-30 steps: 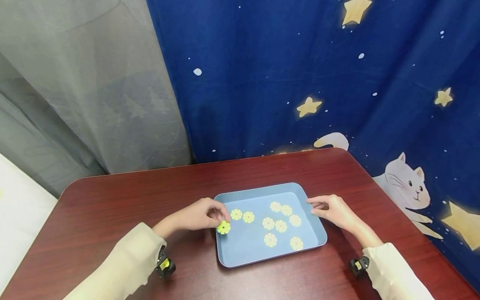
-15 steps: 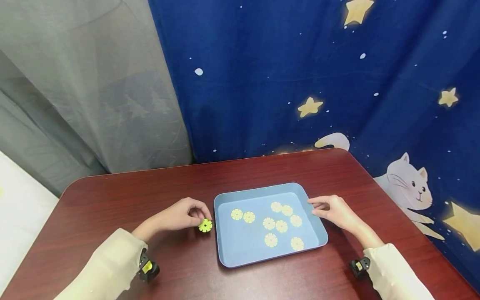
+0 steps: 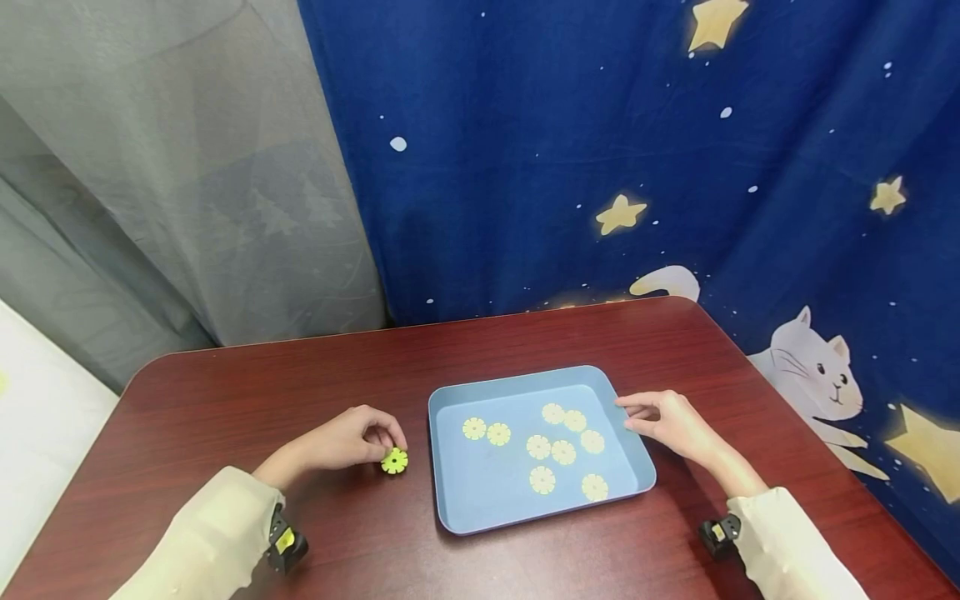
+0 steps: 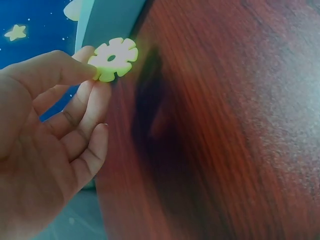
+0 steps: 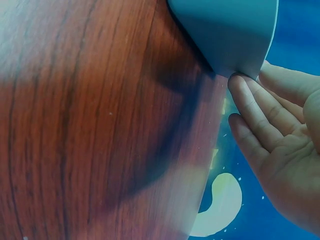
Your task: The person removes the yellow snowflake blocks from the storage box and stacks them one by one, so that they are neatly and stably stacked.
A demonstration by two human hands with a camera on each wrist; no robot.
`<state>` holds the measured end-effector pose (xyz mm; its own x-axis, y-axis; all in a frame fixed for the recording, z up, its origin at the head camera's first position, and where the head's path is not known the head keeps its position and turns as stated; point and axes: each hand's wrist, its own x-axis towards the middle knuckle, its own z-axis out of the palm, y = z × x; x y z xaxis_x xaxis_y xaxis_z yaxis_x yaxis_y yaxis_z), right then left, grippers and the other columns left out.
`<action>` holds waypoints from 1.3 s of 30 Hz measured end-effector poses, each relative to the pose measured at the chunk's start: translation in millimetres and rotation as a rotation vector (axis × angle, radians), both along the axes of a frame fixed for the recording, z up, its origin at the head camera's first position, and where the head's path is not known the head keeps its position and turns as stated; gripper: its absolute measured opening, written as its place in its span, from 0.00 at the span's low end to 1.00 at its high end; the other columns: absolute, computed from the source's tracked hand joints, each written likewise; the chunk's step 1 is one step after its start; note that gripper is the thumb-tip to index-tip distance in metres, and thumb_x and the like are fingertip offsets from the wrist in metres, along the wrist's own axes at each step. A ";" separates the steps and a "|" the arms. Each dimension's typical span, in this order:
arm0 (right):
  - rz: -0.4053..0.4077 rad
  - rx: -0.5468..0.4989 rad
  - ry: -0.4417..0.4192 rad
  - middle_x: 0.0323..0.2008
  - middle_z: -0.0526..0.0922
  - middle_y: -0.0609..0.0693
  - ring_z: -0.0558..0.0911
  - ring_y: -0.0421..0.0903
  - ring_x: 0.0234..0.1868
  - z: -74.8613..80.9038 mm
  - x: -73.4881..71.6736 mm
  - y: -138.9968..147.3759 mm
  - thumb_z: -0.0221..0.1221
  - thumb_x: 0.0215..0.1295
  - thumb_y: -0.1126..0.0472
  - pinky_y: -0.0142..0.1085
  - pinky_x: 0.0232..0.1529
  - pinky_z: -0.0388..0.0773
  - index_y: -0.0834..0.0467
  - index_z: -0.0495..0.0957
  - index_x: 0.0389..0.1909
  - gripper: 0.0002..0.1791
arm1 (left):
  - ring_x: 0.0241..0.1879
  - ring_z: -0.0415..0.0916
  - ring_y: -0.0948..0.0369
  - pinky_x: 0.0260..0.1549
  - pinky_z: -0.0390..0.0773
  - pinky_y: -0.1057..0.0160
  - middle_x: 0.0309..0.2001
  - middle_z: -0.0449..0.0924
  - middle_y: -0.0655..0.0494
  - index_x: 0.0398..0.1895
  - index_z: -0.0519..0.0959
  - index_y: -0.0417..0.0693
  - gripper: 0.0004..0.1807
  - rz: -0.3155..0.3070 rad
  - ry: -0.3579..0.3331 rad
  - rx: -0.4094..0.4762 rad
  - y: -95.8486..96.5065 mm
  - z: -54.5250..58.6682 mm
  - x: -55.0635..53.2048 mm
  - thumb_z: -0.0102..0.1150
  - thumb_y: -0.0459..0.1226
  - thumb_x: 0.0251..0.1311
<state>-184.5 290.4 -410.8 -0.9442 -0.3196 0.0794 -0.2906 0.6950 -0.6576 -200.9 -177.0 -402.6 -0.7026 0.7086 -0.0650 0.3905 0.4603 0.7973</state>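
Observation:
My left hand [image 3: 351,437] pinches a yellow-green flower-shaped plastic disc [image 3: 394,461] with slots and a round centre hole, left of the blue tray [image 3: 442,521]. In the left wrist view, thumb and fingers grip one edge of the disc [image 4: 116,59] over the table; whether it touches the wood I cannot tell. My right hand [image 3: 666,423] holds the tray's right side. In the right wrist view, fingers lie against the tray's outer wall [image 5: 230,35] and the thumb passes over the rim. Several like discs [image 3: 562,452] lie flat in the tray, two of them [image 3: 498,433] towards its left.
The tray stands on a dark red wooden table [image 3: 262,392] with rounded far corners. Behind hang a grey curtain [image 3: 172,167] and a blue curtain [image 3: 487,167] with stars and a cat. Each wrist wears a small black camera [image 3: 287,540].
My left hand has carried its disc left, from over the tray's left edge out past it, and slightly down towards the table. My right hand has stayed on the tray.

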 end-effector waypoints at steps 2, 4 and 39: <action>0.000 0.002 -0.001 0.41 0.82 0.57 0.82 0.48 0.38 -0.2 -0.2 0.2 0.63 0.53 0.67 0.34 0.37 0.77 0.65 0.78 0.47 0.18 | 0.24 0.69 0.65 0.24 0.71 0.70 0.24 0.75 0.55 0.31 0.80 0.42 0.11 -0.010 -0.010 0.005 -1.3 -2.2 -0.1 0.52 0.23 0.48; 0.000 0.003 -0.003 0.41 0.82 0.57 0.82 0.47 0.38 -0.4 -0.4 0.6 0.63 0.53 0.67 0.34 0.36 0.77 0.64 0.78 0.47 0.18 | 0.23 0.69 0.66 0.23 0.70 0.70 0.24 0.75 0.54 0.31 0.80 0.42 0.11 -0.016 -0.018 0.011 -2.5 -4.1 -0.5 0.52 0.23 0.49; -0.003 0.004 -0.001 0.41 0.82 0.56 0.82 0.47 0.37 -1.8 -1.5 1.7 0.63 0.54 0.66 0.35 0.37 0.77 0.64 0.79 0.47 0.18 | 0.26 0.69 0.66 0.25 0.71 0.70 0.25 0.77 0.55 0.32 0.82 0.40 0.09 0.015 -0.002 0.031 -16.0 -25.4 -8.9 0.57 0.23 0.48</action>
